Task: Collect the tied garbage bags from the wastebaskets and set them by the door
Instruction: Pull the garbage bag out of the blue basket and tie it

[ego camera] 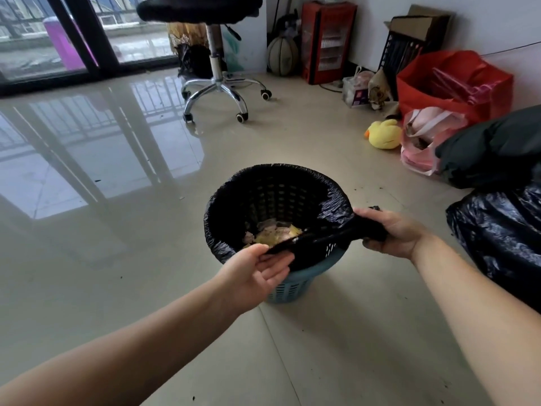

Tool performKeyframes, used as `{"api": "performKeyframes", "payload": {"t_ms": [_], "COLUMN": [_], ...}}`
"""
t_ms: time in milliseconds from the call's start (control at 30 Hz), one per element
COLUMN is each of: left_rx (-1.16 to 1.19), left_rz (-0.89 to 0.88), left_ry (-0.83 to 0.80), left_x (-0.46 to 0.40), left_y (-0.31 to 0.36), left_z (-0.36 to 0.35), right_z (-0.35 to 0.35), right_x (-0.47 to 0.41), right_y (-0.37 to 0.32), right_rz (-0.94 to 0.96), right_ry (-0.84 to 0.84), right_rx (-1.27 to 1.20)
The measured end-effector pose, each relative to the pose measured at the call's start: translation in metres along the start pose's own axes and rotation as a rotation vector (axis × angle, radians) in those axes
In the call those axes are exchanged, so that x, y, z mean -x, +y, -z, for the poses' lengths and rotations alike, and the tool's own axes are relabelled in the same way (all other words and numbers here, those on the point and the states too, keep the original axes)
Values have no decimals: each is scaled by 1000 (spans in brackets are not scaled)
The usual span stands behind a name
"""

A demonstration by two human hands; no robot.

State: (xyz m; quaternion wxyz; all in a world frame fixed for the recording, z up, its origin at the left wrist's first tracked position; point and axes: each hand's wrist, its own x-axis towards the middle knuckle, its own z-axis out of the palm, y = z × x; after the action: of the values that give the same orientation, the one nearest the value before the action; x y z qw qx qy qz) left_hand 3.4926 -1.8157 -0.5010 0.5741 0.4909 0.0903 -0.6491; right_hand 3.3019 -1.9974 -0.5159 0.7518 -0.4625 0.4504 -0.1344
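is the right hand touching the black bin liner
Touching. The head view shows the right hand with fingers curled round a bunched strip of the black bin liner, pulled off the basket rim.

A pale blue perforated plastic wastebasket (288, 288) is seen standing on the glossy beige tiled floor (117, 259), lined with a black plastic garbage bag (234, 183) whose edge is folded over the rim. Paper scraps and yellowish waste (273, 234) are visible at the bottom. The near edge of the liner is pulled into a taut strip — pinched at one end by the left hand (257, 272), gripped at the other by the right hand (393, 234). Further black bags (497, 230) are heaped at the right, beside a yellow plush duck (384, 133).
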Motion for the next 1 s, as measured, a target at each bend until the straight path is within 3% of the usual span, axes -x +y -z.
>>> {"api": "performKeyframes", "payload": {"t_ms": [100,200,367,467,533,600,700,833,900,1000], "left_rx": [199,278,242,21,-332,-583,-647,-514,-399,-433], "left_rz": [-133,-181,-275,-434,-628,-712,-604,-440,-373,-325], "left_ry": [58,91,177,238,220,133,25,-138,-210,-227], "left_x": [-13,-24,-33,-31,-24,-14,-5,-12,-15,-14], "left_y": [21,41,63,61,51,37,23,22,27,39], "left_z": [5,17,30,26,17,4,-12,-23,-20,-9], "right_z": [-1,4,21,17,1,-22,-68,-111,-113,-107], "right_x": [-5,0,-3,-10,-9,-9,-7,-3,0,-1], "right_y": [-2,2,-3,-16,-28,-38,-36,-11,-11,-13], "right_rz": [60,-27,-108,37,208,326,389,393,379,407], "right_ry": [-96,-151,124,344,347,272,94,-171,-203,-149], "right_rx": [-96,152,173,-36,-140,-138,193,809,858,959]}}
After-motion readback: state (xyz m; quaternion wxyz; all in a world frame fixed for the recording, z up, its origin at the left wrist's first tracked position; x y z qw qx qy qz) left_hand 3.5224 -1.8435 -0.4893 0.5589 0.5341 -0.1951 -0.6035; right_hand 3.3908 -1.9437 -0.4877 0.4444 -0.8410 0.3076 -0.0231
